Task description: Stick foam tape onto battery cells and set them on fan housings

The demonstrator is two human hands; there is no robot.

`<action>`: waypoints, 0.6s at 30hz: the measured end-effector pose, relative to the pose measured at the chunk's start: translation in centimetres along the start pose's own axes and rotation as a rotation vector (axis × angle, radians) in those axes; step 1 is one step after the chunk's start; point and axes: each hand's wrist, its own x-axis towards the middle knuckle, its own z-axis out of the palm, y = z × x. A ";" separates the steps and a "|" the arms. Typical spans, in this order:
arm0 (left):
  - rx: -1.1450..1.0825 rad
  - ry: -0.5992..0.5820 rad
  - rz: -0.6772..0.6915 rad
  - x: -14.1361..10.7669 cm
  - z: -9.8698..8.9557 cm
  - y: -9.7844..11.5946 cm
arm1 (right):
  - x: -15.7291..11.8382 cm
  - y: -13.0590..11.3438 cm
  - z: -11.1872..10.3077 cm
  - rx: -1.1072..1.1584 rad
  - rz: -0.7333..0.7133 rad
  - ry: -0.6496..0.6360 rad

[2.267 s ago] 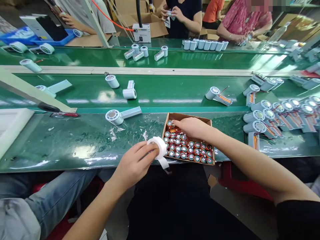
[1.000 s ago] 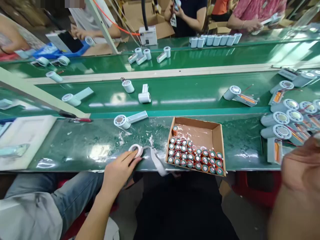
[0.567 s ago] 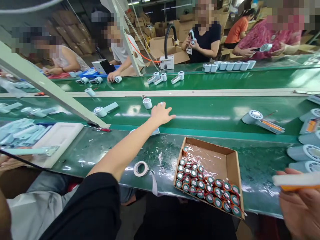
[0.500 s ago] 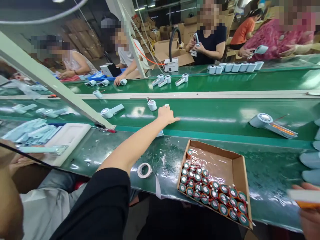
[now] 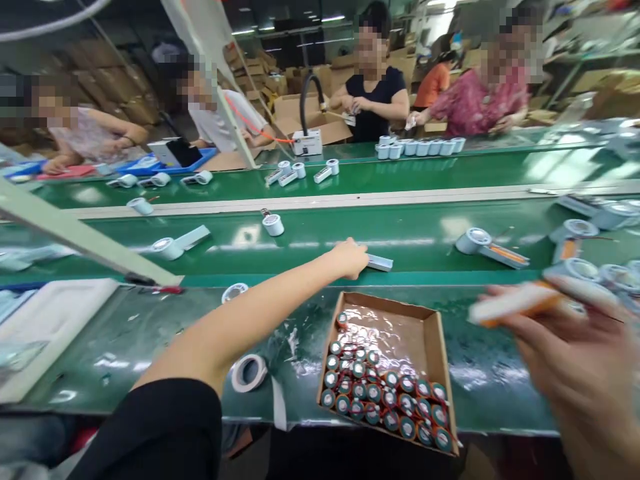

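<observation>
My left hand reaches across to the green belt, its fingers closed around a light-blue fan housing. Only the housing's straight handle pokes out to the right; the part under my hand is hidden. On the right, my right hand pinches an orange battery with a white strip along it, blurred by motion. Between my hands, a cardboard box holds several batteries with green ends and red wires. Left of the box lies a roll of white tape, its loose end trailing over the bench edge.
Other light-blue fan housings lie on the belt, several bunched at the right. One round head shows behind my forearm. A slanted metal post and white foam tray stand left. Co-workers sit across the belt.
My view has turned right. My left hand has moved nearer along the belt, with the housing's handle now showing. My right hand has come further into view with the orange battery.
</observation>
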 end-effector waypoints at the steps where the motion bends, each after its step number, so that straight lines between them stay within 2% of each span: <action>1: -0.012 0.022 0.014 0.3 0.1 -0.1 | 1.4 0.4 1.6 0.090 -0.022 -0.056; 4: -0.079 0.074 0.067 1.2 -0.1 -1.5 | 6.3 3.1 6.6 0.094 -0.027 -0.330; 6: -0.142 0.101 0.086 1.5 -0.5 -2.4 | 9.1 5.4 9.2 -0.146 -0.075 -0.485; 8: -0.220 0.131 0.076 1.5 -0.7 -3.0 | 10.6 7.5 10.9 -0.461 -0.158 -0.606; 10: -0.316 0.172 0.049 1.6 -0.5 -3.3 | 11.1 8.9 11.7 -0.686 -0.219 -0.692; 12: -0.427 0.231 0.015 1.8 0.1 -3.2 | 10.9 9.4 12.1 -0.790 -0.245 -0.756; 15: -0.621 0.336 -0.041 2.6 1.0 -2.8 | 10.4 9.0 12.7 -0.957 -0.270 -0.829; 18: -0.854 0.452 -0.076 2.6 0.8 -2.3 | 10.3 8.3 13.7 -1.091 -0.263 -0.869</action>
